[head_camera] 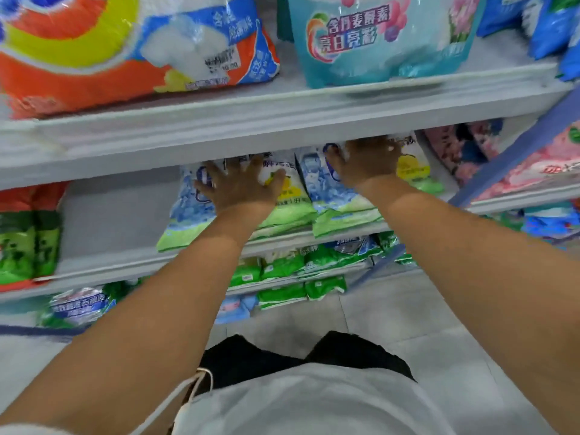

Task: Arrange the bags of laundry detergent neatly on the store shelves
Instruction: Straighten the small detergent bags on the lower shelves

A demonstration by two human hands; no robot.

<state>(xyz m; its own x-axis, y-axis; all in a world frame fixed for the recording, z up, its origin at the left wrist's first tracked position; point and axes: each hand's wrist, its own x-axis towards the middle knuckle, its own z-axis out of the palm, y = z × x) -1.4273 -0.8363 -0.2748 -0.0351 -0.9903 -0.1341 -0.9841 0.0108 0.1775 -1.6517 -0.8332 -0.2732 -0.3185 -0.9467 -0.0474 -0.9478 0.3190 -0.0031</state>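
Note:
Two blue, white and green detergent bags stand side by side on the middle shelf (131,262). My left hand (241,185) lies with spread fingers flat on the front of the left bag (188,215). My right hand (365,163) rests on the upper front of the right bag (339,205); its fingertips are hidden under the edge of the shelf above. Both bags lean back slightly, their bottoms at the shelf's front lip.
An orange bag (94,58) and a teal bag (376,42) sit on the upper shelf (282,120). Red-green bags (28,240) stand at the left, pink bags (518,171) at the right. Lower shelves hold several green bags (282,268). A gap lies left of the held bags. Tiled floor below.

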